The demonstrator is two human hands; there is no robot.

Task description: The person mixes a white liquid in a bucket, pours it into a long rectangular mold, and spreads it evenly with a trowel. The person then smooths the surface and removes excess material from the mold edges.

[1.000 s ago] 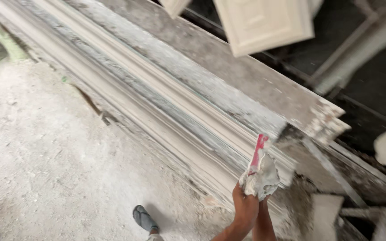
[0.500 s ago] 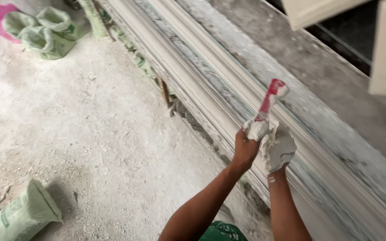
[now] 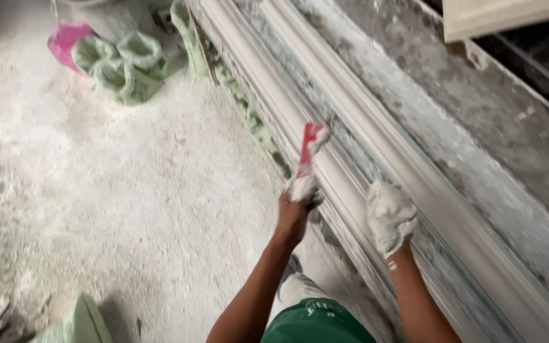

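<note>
From the head view, your left hand (image 3: 295,213) is closed around the plaster-caked lower end of a red-handled tool (image 3: 309,152), which sticks up and away from your fist and ends just beside the near edge of the long white moulding (image 3: 351,127); whether its tip touches the plaster you cannot tell, as the frame is blurred there. Your right hand (image 3: 390,216), thickly coated in white plaster, rests palm down with its fingers curled on the moulding, just to the right of the left hand; it grips nothing separate that can be seen. The moulding runs away from both hands toward the top of the view and past your right forearm toward the bottom, lying on a long dusty desk (image 3: 509,165) beyond your right hand. Judging by its look, the moulding is stiff but brittle, heavy for its length and prone to snap if lifted at one end, so hold it under its flat back at spread points, not by the thin profiled edges. The tool seems light and rigid, slippery where wet plaster coats it, so the grip low on the handle suits it. Left of your left hand lies the white-dusted floor (image 3: 128,209), and far ahead of it some green sacks (image 3: 122,67) and a pink container (image 3: 68,38).
</note>
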